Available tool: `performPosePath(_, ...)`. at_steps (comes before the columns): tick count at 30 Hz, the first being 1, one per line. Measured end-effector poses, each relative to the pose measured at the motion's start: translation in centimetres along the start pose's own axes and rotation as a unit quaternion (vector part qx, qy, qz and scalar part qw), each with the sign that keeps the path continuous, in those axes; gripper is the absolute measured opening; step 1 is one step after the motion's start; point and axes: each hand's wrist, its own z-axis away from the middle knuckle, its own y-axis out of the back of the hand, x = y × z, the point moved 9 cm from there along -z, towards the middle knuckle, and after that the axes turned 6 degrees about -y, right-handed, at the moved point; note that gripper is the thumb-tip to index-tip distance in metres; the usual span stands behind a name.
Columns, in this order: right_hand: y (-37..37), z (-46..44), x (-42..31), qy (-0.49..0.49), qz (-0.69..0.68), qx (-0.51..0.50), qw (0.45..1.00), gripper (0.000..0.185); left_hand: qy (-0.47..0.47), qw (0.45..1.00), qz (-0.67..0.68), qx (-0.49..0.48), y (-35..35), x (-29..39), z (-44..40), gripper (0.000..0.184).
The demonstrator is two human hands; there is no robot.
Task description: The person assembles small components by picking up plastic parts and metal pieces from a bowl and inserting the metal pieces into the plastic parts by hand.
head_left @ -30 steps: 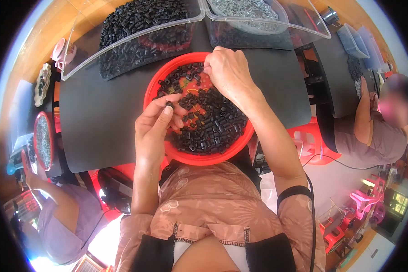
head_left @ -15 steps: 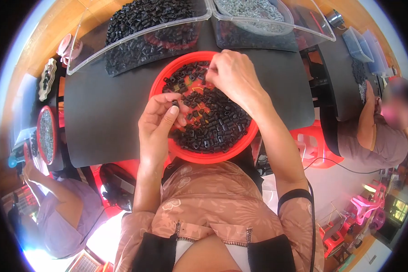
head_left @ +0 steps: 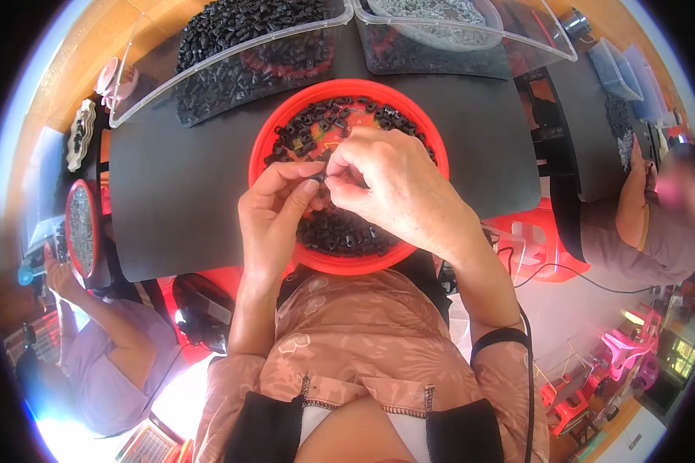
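Observation:
My left hand [head_left: 272,204] is closed in a pinch on a small black plastic piece [head_left: 317,177], held over the round red tray [head_left: 264,147]. My right hand [head_left: 398,181] meets it there, thumb and fingers pinched together against the near end of the piece. Whatever sits between the right fingertips is hidden or too small to name. Many short black tube-like pieces [head_left: 344,234] lie in the tray under and around both hands, with patches of red bottom showing.
Behind the tray stand a clear bin [head_left: 232,81] of black pieces and another clear bin [head_left: 432,58] with small shiny parts. All rest on a dark table [head_left: 177,193]. One person [head_left: 116,355] sits at left, another [head_left: 633,231] at right. A cable [head_left: 531,370] hangs by my right arm.
My right hand has come from the far part of the tray toward me and to the left, meeting my left hand. The left hand has shifted slightly right, still holding its black piece.

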Motion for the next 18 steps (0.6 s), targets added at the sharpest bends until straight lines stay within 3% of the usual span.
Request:
performPosePath(4, 0.0, 0.2, 0.7, -0.016, -0.084, -0.019, 0.996, 0.011, 0.002, 1.0, -0.009, -0.018, 0.1, 0.3, 0.4, 0.017)
performPosePath(8, -1.1, 1.0, 2.9, -0.147, -0.227, -0.071, 0.96, 0.01, 0.024, 0.996, 0.075, -0.04, -0.3, -0.9, 0.6, 0.017)
performPosePath(11, 0.7, 0.8, 4.4, -0.128, -0.129, 0.038, 0.983, 0.009, 0.065, 0.978, 0.198, -0.016, -0.5, -1.7, 0.4, 0.015)
performPosePath(12, 1.9, 0.5, 4.3, -0.077, -0.035, 0.088, 0.993, 0.008, 0.063, 0.977, 0.201, -0.013, -0.4, -1.7, 0.4, 0.015)
performPosePath(13, 2.3, 0.3, 4.9, -0.093, 0.011, 0.107, 0.99, 0.008, 0.059, 0.977, 0.205, -0.01, -0.2, -1.7, 0.3, 0.014)
performPosePath(15, 1.9, -0.4, 5.4, -0.093, 0.121, 0.1, 0.983, 0.008, 0.053, 0.975, 0.216, -0.012, 0.0, -1.6, 0.1, 0.013)
performPosePath(18, 0.2, -1.6, 5.2, -0.103, 0.166, 0.057, 0.979, 0.012, 0.051, 0.969, 0.241, -0.02, 0.2, -1.7, 0.0, 0.013)
